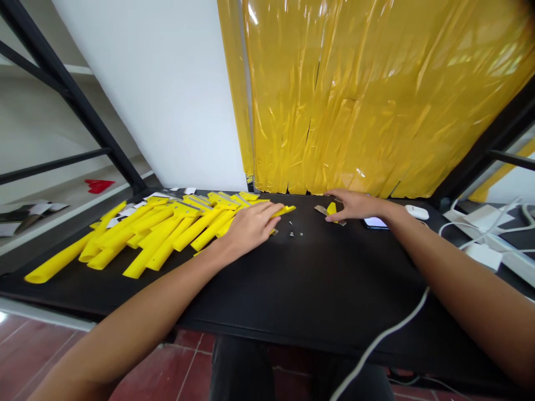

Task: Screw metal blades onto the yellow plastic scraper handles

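Nearest the camera, both bare forearms reached out over dark trousers (242, 367) and a red tile floor (154, 367) towards the long front edge of a black surface (301, 284). At the far left, a shelf (71, 209) held a red object (99, 185) beyond the surface's left end. On the left half of the surface lay a loose heap of yellow plastic handles (159, 234), some fitted with metal blades at their far ends; the nearest handle stopped just short of the front edge. The left hand (251, 228) rested on the right end of the heap, its fingers (271, 210) almost flat and only slightly spread over a yellow piece, though I could not tell whether they gripped it. Just right of it sat a few tiny metal screws (291, 231), well apart from the right hand (355, 205). That hand's fingers (338, 201) were partly spread, with a metal strip (325, 211) and a yellow piece (331, 209) right at the fingertips; any hold on them could not be told. A broad black stretch ran between both hands and the front edge. Further right were a phone (375, 223), a white computer mouse (417, 212), and a white cable (378, 340) trailing over the front edge, while a yellow plastic curtain (355, 100) hung behind the surface's rear edge.
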The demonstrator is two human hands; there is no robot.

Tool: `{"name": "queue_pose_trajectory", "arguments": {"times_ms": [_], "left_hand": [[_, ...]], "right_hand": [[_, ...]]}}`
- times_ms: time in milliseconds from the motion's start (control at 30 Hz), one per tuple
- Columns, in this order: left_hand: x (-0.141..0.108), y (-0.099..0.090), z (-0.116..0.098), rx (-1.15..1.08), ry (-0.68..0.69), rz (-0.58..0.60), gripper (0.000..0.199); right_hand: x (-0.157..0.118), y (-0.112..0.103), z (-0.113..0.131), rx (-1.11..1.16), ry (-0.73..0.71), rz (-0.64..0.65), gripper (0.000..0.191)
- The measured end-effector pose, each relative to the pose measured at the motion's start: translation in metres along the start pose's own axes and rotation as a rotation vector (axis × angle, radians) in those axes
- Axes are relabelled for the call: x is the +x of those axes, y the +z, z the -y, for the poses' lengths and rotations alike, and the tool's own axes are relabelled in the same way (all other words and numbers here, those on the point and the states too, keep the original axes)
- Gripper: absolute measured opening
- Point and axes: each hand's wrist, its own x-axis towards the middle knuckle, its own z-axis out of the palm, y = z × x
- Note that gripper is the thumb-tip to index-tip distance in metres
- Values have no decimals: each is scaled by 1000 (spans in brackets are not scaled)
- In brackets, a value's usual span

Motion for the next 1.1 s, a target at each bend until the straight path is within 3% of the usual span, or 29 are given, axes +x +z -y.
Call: {"name": "queue_pose_trajectory", "arguments": {"times_ms": [67,133,233,367,500,600,733,800,933,1100], "left_hand": [[5,-10,-3,-99,-120,-94,24],[12,-19,-8,-346,-328,-165,26],[19,-25,-17,-912,-585,-197,36],[19,-13,-28,-1336,-762,-186,37],[13,7,-32,-1420,-807,-234,33],[13,12,-22,-1272,-686,-208,28],[17,-2,5,-634,-557,-182,27],[17,-14,18,-331,-448,-47,27],[13,-29,32,-25,-188,344,26],[9,-41,27,222,-196,516,38]], "right_hand": [[-3,-9,20,14,-69,-103,73],[-9,-19,49,97,-104,-160,52],[-22,-27,99,281,-118,-73,47],[-36,-6,150,412,-181,61,46],[-34,21,164,401,-100,61,34],[-25,23,150,295,3,19,28],[-10,16,114,83,191,-29,27],[-4,16,98,13,256,-19,28],[1,23,79,-114,315,14,35],[-4,20,75,-260,348,44,41]]}}
